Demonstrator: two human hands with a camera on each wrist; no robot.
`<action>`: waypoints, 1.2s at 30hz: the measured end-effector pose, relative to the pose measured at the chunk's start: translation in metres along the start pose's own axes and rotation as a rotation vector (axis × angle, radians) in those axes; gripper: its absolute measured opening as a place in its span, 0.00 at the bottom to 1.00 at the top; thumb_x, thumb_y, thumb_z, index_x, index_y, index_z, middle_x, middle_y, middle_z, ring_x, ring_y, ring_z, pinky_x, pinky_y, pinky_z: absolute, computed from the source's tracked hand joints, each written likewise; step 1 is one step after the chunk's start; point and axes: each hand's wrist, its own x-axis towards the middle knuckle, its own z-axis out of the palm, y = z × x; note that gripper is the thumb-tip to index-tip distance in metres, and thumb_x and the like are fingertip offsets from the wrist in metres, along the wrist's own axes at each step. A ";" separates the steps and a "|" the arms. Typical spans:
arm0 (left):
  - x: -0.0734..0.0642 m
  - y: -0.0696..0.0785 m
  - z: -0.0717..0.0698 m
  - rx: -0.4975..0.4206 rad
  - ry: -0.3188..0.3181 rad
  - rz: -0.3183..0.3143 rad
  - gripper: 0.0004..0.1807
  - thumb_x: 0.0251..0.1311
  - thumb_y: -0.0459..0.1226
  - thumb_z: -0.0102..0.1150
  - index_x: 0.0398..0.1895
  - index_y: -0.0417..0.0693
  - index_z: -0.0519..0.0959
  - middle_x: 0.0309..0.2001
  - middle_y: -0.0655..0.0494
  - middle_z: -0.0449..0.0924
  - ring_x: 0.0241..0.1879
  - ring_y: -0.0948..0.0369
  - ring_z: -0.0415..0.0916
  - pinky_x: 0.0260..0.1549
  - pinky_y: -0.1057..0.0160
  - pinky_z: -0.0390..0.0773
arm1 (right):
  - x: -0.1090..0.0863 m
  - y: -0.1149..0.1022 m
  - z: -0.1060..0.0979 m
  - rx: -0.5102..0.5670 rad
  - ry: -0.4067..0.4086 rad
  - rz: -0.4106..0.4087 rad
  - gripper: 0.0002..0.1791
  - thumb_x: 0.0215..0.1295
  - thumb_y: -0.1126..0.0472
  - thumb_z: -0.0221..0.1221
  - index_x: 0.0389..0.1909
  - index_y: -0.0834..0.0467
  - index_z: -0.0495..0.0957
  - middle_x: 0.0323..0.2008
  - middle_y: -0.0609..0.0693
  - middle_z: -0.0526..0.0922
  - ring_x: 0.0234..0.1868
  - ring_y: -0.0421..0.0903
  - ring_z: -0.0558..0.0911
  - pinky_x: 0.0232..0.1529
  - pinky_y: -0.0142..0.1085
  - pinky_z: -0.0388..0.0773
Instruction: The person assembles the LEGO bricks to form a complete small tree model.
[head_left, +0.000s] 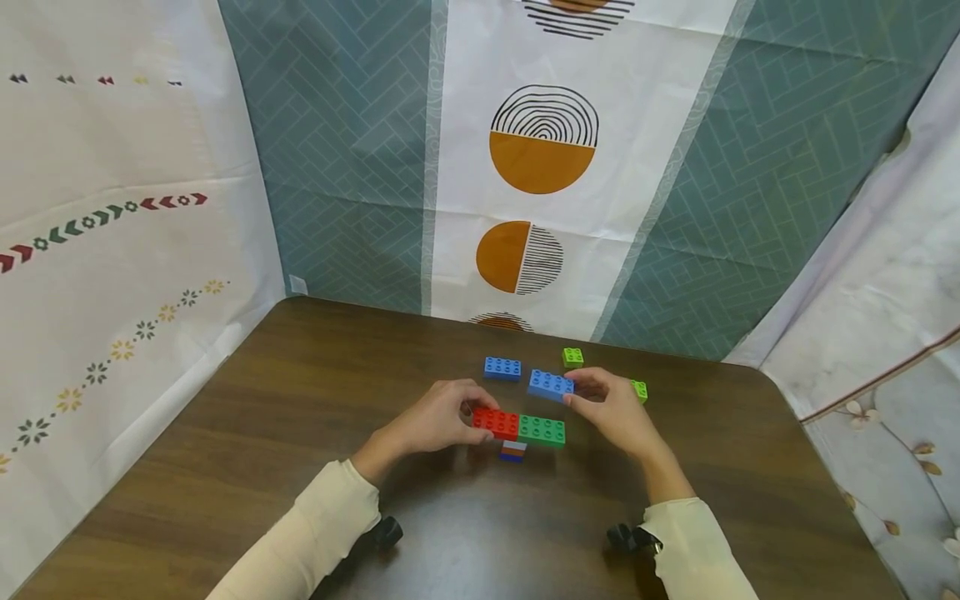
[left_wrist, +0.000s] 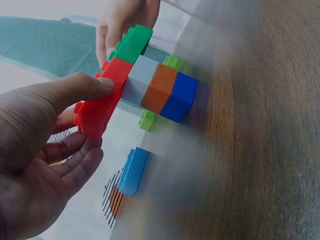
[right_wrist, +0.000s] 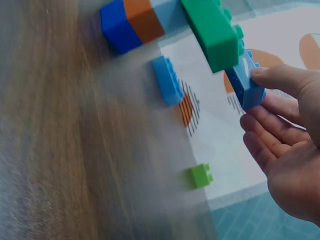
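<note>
My left hand (head_left: pixel 442 415) is pinching the red brick (head_left: pixel 496 423) by its left end, probably steadying green brick (head_left: pixel 542 430) and column (head_left: pixel 513 451). My right hand (head_left: pixel 617 412) is pinching blue brick (head_left: pixel 551 384) beyond green, likely keeping its underside clear.

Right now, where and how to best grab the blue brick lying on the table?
Likely its long sides near the left end, from above-left: the resting blue brick lies studs up, lengthwise left to right in the head view; the right hand, holding a second blue brick, shows close on its right.
</note>
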 end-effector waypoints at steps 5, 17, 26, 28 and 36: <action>0.001 0.000 0.000 0.005 0.000 -0.002 0.17 0.56 0.39 0.76 0.49 0.52 0.86 0.41 0.61 0.83 0.40 0.58 0.78 0.37 0.68 0.81 | -0.008 -0.010 0.002 -0.008 0.008 -0.049 0.19 0.65 0.59 0.70 0.56 0.57 0.83 0.50 0.56 0.88 0.48 0.51 0.87 0.50 0.35 0.85; 0.000 0.000 0.000 -0.001 0.001 0.011 0.17 0.56 0.38 0.76 0.50 0.52 0.86 0.42 0.60 0.83 0.40 0.58 0.78 0.37 0.69 0.82 | -0.023 -0.031 0.012 0.001 -0.026 -0.106 0.18 0.65 0.56 0.70 0.55 0.51 0.83 0.50 0.50 0.87 0.52 0.51 0.85 0.55 0.50 0.84; 0.000 0.001 0.000 -0.001 -0.013 -0.030 0.22 0.55 0.41 0.77 0.54 0.49 0.85 0.47 0.58 0.84 0.43 0.62 0.78 0.45 0.65 0.85 | -0.028 -0.034 0.029 0.029 -0.063 -0.128 0.17 0.64 0.55 0.71 0.53 0.49 0.84 0.50 0.47 0.87 0.53 0.51 0.84 0.57 0.52 0.82; 0.000 0.000 0.000 0.005 -0.014 -0.033 0.22 0.55 0.41 0.77 0.54 0.49 0.85 0.48 0.58 0.84 0.44 0.62 0.78 0.46 0.64 0.85 | -0.029 -0.034 0.031 0.032 -0.063 -0.121 0.17 0.64 0.55 0.71 0.53 0.49 0.84 0.50 0.46 0.87 0.53 0.51 0.84 0.57 0.51 0.82; 0.000 -0.001 0.001 0.018 0.002 -0.012 0.23 0.55 0.41 0.77 0.53 0.46 0.84 0.46 0.57 0.84 0.43 0.62 0.80 0.47 0.62 0.86 | -0.032 -0.035 0.035 0.058 -0.078 -0.097 0.18 0.65 0.53 0.70 0.55 0.49 0.83 0.52 0.46 0.86 0.55 0.48 0.84 0.59 0.50 0.82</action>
